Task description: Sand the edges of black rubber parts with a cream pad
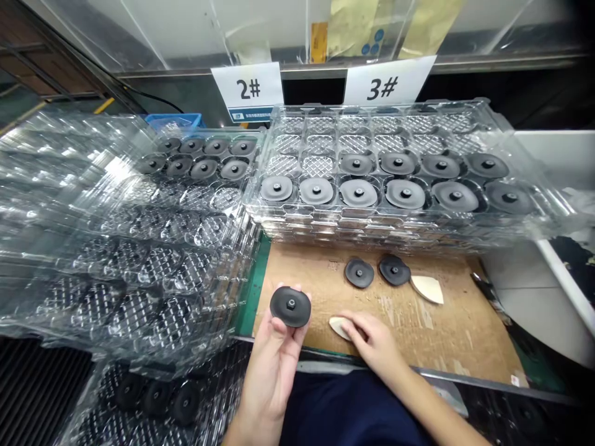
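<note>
One held disc: a matte black oval disc with a raised central knob (290,306), knob upward; we have it above the near left part of the cardboard.
Our left hand: the left hand (277,348) is half curled, palm up, the fingers under the disc and the thumb against its near edge.
Our right hand: the right hand (374,339) is nearly closed, thumb and forefinger pinching a small cream pointed piece (338,326) (whether that touches the cardboard, we cannot tell).
Cardboard: beneath our hands lies a worn brown cardboard sheet (302,263), bearing two loose black knobbed discs (359,273) side by side and a larger cream wedge-shaped piece (427,289) just beside the right one.
3# side: beyond the sheet we face a stack of clear plastic compartment trays (353,226); ten discs sit in its top tray's two nearest rows.
2# side: on our left stands another stack of clear plastic trays (242,263), discs showing toward its far end.
Back edge: behind the trays we see two white paper signs, "2#" (248,91) and "3#" (388,83), and a bright blue plastic bin (188,119).
</note>
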Demonstrator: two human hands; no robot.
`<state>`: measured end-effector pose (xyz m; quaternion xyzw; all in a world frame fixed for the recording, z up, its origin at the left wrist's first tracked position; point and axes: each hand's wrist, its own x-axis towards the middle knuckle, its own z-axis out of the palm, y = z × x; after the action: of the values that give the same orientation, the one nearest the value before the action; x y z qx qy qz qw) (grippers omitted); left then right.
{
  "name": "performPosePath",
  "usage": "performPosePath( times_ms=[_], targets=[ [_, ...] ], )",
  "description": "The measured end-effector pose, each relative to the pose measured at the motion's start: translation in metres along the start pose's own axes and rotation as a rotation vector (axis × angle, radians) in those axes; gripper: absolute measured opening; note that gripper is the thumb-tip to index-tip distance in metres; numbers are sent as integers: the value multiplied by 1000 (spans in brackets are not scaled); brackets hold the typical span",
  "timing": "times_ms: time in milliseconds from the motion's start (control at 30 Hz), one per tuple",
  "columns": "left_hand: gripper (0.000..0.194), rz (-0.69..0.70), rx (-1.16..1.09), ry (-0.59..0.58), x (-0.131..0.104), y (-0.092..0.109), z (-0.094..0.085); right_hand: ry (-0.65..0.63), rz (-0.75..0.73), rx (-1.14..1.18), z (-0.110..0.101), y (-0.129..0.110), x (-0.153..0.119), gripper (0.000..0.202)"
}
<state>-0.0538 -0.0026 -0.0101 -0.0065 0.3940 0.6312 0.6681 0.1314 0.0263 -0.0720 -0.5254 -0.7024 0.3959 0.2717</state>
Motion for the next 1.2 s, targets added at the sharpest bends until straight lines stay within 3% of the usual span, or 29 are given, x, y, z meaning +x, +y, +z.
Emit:
performPosePath(
  times_ms=[67,167,267,333,400,467,500,633,700,800,933,1033,1200],
  targets=[
    [42,-19,17,-27,-2,-3,5,-6,12,8,-6,-7,-6,19],
    [45,-15,67,-91,-5,-8,13,76,31,40,-20,-45,4,21],
    [46,-18,122,-135,-9,-11,18,127,-172,157,-33,-95,19,22],
    [45,-52,170,-120,-13,-11,17,38,-321,178,-39,-118,23,23],
    [43,-71,209,-84,-16,-9,16,-144,-354,147,-44,-128,24,22],
    [45,-57,226,-83,-18,-10,15,-282,-335,107,-46,-130,26,19],
    [47,-52,231,-100,-19,-11,16,-267,-324,91,-46,-129,26,18],
    [50,-102,254,-166,-23,-17,21,24,-356,85,-44,-125,20,23],
    [49,-134,270,-144,-24,-16,22,-81,-382,137,-49,-123,11,24],
    [49,-123,282,-108,-23,-13,24,-227,-306,139,-62,-119,-1,21],
    [39,-49,238,-96,-21,-9,32,-5,-322,60,-61,-118,-3,15],
    [47,-18,259,-100,-24,-6,38,35,-385,178,-53,-113,-8,16],
    [56,-72,245,-107,-27,-14,35,44,-153,260,-56,-89,-17,16]
  ],
)
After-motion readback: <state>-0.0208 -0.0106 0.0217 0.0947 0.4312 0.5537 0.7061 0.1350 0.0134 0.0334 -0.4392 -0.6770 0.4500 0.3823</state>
